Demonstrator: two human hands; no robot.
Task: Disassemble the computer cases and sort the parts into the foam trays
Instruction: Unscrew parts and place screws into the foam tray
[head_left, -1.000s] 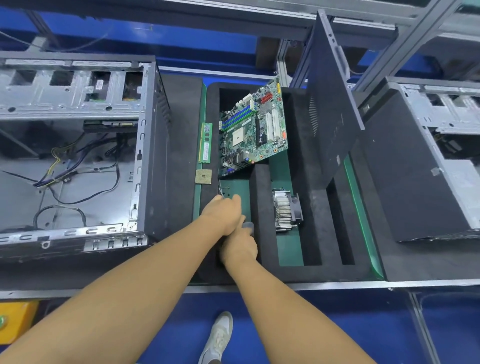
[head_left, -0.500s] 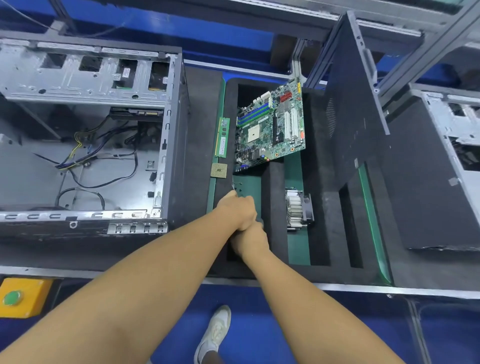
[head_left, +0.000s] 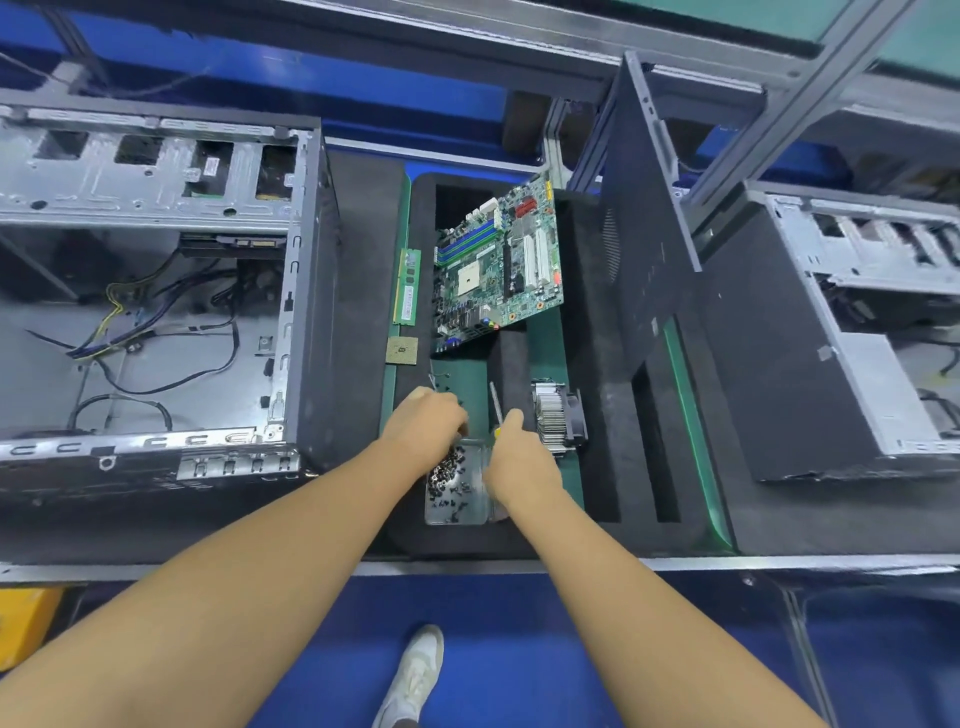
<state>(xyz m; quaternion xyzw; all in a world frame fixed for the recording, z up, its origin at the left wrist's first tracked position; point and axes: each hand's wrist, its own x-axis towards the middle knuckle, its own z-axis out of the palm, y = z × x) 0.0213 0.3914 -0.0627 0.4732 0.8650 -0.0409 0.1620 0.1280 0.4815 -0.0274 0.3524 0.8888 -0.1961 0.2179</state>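
- Hovering over the far end of a small metal tin (head_left: 467, 512), the left hand (head_left: 426, 423) has its fingers curled downward. Whether they pinch anything is hidden beneath the knuckles, so I cannot tell.
- The right hand (head_left: 517, 460) grips a screwdriver (head_left: 495, 402) with the thumb laid up along it. The thin shaft sticks out past the thumb toward the far side, and a bit of yellow handle shows beside the thumb.
- The tin holds a loose heap of dark screws (head_left: 448, 473). It sits in the near compartment of the black foam tray (head_left: 597, 374), between the two hands.
- A green motherboard (head_left: 498, 265) lies tilted across the tray's far compartment.
- Just left of it, a memory stick (head_left: 407, 286) lies lengthwise in a narrow slot. A square processor chip (head_left: 402, 350) sits just nearer than the stick.
- A finned heatsink with its fan (head_left: 558, 418) sits in the channel right of the right hand, close to the thumb but probably not touching it.
- A dark side panel (head_left: 644, 249) stands upright on edge in the right part of the tray.
- An open computer case (head_left: 156, 291) lies on the tabletop (head_left: 779, 564) to the left, with loose cables (head_left: 156, 332) inside. A second case (head_left: 857, 322) lies to the right.
- A pale shoe (head_left: 415, 670) shows on the blue floor (head_left: 519, 649) below the tabletop's edge.
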